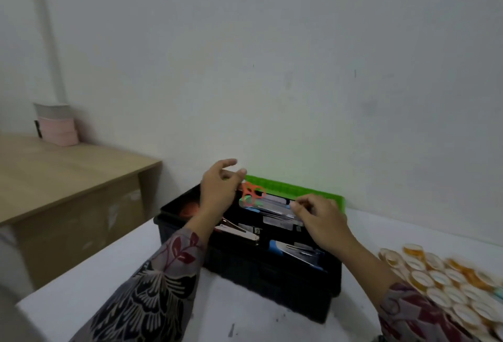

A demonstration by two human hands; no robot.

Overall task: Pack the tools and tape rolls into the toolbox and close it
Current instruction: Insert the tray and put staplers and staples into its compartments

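The black toolbox (272, 273) stands open on the white table, its green lid (299, 192) tipped back against the wall. Inside lie a clear pack with orange scissors (251, 193), a metal stapler-like tool (239, 230), a blue-handled tool (294, 251) and something orange (190, 208) at the left end. My left hand (220, 189) hovers over the box's back left with fingers loosely spread, holding nothing. My right hand (318, 219) is over the box's right half, fingers curled on the right end of the clear pack. Several tape rolls (435, 281) lie on the table right of the box.
The white table (217, 314) shows bare in front of the box. A lower wooden desk (68, 173) stands to the left, with pink and white round boxes (57, 123) stacked at its back. A plain wall is right behind the toolbox.
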